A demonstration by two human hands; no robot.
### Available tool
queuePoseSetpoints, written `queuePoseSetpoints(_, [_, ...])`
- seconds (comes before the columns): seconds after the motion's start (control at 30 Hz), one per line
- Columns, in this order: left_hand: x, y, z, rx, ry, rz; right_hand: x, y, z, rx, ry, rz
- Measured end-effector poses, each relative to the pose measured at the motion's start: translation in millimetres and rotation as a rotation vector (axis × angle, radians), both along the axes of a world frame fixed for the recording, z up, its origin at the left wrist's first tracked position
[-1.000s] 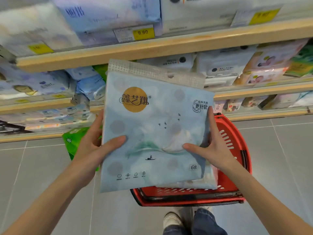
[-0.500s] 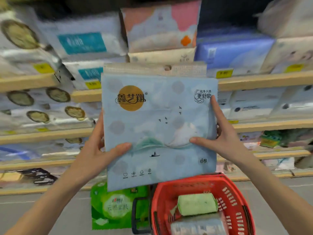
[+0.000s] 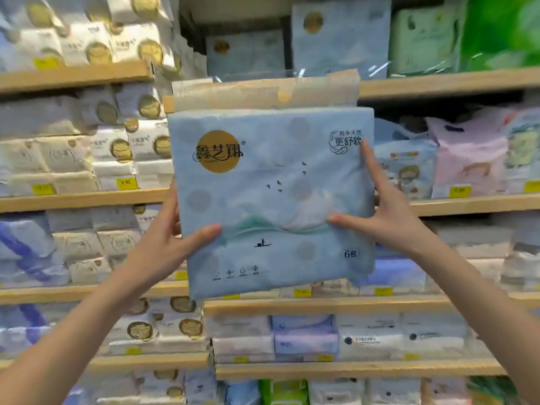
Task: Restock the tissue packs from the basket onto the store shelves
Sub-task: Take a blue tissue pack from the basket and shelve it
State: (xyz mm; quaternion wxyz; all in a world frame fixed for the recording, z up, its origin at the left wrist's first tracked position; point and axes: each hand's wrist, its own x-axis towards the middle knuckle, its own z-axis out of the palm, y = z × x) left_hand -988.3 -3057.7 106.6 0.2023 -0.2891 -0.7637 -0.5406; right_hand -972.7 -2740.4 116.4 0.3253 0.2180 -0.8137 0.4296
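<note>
The blue tissue pack (image 3: 271, 200) reads 鑫艺翔 on its gold circle (image 3: 218, 151), 纯净天然 更舒软 at upper right and 6包 at lower right. A yellow price tag (image 3: 126, 183) seems to read 8.90.

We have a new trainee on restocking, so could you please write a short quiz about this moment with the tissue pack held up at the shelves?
1. True or false: the left hand and the right hand both hold the blue tissue pack, one at each side edge.
2. The count label near the pack's lower right corner shows: A) 3 B) 6 C) 10.
3. Fill in: the round logo at the pack's upper left is ___ in colour.
Key: 1 true; 2 B; 3 gold.
</note>
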Motion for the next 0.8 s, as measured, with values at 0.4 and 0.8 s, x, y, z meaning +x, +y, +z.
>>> queuePoseSetpoints(0.4, [-46.9, 23.1, 135.5, -0.020, 0.322, 0.059, -51.6, 17.0, 128.8, 0.040, 0.269, -0.028])
queuePoseSetpoints(0.8, [-121.1, 38.0, 225.4, -0.142, 0.623, 0.197, -123.4, 30.6, 228.2, 0.102, 0.483, -0.019])
